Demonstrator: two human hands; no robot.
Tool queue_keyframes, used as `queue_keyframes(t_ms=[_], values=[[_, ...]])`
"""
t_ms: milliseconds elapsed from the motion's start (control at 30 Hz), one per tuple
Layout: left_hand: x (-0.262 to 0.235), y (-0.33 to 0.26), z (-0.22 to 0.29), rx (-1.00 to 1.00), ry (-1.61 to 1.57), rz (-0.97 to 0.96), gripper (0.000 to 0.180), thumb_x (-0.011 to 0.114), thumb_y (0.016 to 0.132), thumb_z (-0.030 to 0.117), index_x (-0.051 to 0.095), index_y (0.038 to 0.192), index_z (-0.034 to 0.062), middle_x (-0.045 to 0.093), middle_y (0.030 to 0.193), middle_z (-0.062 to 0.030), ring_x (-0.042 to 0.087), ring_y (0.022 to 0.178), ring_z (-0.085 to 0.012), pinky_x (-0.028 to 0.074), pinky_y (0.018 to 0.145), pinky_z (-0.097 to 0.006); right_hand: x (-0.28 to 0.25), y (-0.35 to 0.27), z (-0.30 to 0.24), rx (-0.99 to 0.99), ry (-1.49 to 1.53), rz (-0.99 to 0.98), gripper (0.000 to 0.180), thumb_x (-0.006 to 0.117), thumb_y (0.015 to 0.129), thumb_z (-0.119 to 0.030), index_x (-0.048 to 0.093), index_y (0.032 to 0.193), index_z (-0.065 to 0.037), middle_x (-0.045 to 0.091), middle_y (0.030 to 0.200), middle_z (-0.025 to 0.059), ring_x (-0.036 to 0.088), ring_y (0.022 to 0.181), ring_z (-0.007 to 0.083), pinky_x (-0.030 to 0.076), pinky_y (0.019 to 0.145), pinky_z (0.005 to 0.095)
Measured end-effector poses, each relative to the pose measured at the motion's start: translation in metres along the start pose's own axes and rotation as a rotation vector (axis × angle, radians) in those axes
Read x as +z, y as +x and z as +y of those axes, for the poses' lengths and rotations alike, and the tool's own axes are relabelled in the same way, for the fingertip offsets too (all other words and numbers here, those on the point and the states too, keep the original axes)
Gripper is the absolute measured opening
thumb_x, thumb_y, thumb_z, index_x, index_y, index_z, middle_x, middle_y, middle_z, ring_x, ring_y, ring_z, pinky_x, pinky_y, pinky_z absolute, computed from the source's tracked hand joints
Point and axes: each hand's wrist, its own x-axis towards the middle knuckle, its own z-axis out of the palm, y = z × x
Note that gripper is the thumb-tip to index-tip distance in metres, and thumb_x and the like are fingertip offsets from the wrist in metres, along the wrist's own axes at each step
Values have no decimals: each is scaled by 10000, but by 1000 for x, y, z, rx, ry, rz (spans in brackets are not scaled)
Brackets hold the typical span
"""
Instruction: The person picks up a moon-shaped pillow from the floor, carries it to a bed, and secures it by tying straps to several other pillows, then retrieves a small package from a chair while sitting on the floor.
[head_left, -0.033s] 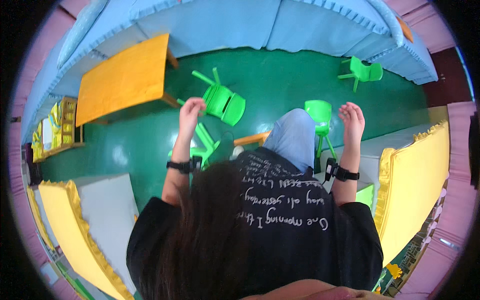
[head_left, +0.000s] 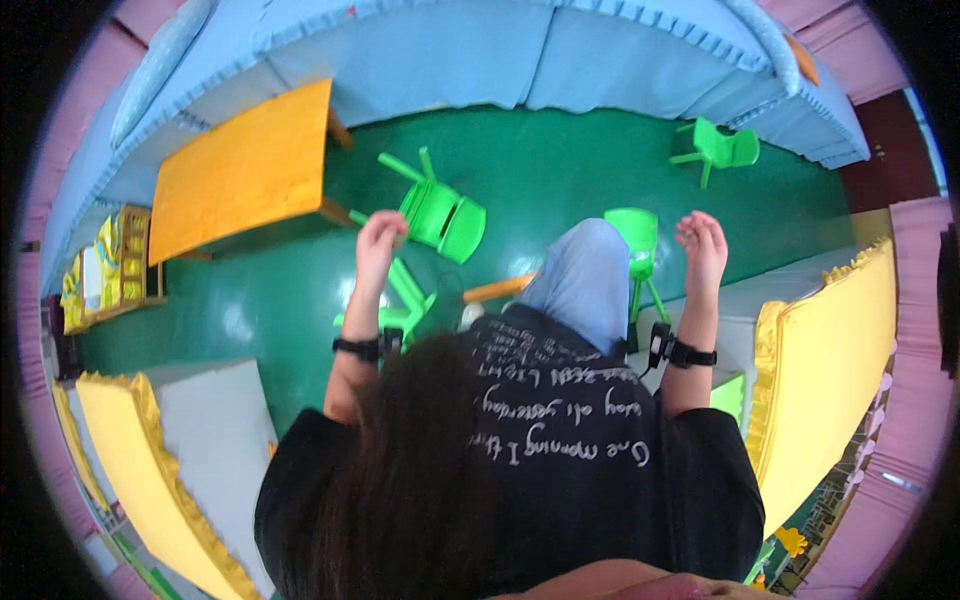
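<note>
My left hand (head_left: pixel 381 240) is raised beside a green child's chair (head_left: pixel 445 222), its fingers loosely bent with nothing visible in them. More green chair parts (head_left: pixel 405 298) show just below that hand, by my forearm. On the other side, my right hand (head_left: pixel 703 243) is held up with half-curled fingers and also appears to hold nothing. Nearest to it is another green chair (head_left: pixel 634 240), standing beside my jeans-clad knee (head_left: pixel 580 275). Both wrists wear black straps with small devices.
An orange wooden table (head_left: pixel 245 170) stands at far left, near a wooden rack (head_left: pixel 128 262) with yellow items. A blue-draped long surface (head_left: pixel 620 65) spans the back. Another green chair (head_left: pixel 722 148) is at far right. Yellow-covered cabinets (head_left: pixel 840 340) flank me.
The view has shifted slightly, so the table and chairs sit a little lower and further left. The fingers of my right hand look a bit more curled.
</note>
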Motion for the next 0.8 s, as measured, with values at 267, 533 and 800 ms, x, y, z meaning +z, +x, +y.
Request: queue_keyframes(t_ms=[267,533,800], values=[[31,56,-8,-121,-43,93,146,461,847,60,563,950,43,609,834,-32,576,774,-116,430,640,-218,27,113,16,-8,76,-9,113,539,872,-155,561,914,-52,588,808,40,567,730,121,460,632,250],[96,189,4,-27,-40,364,143,457,804,45,574,883,64,597,772,-22,568,712,-113,434,599,-230,66,337,31,-16,195,-135,118,534,864,-137,550,923,-37,589,779,63,572,706,146,456,592,255],[222,308,87,44,115,-33,161,451,848,88,562,959,53,600,845,-19,563,785,-110,436,669,-242,29,443,42,126,97,-181,112,531,862,-150,558,914,-54,594,790,52,574,712,141,453,600,270]])
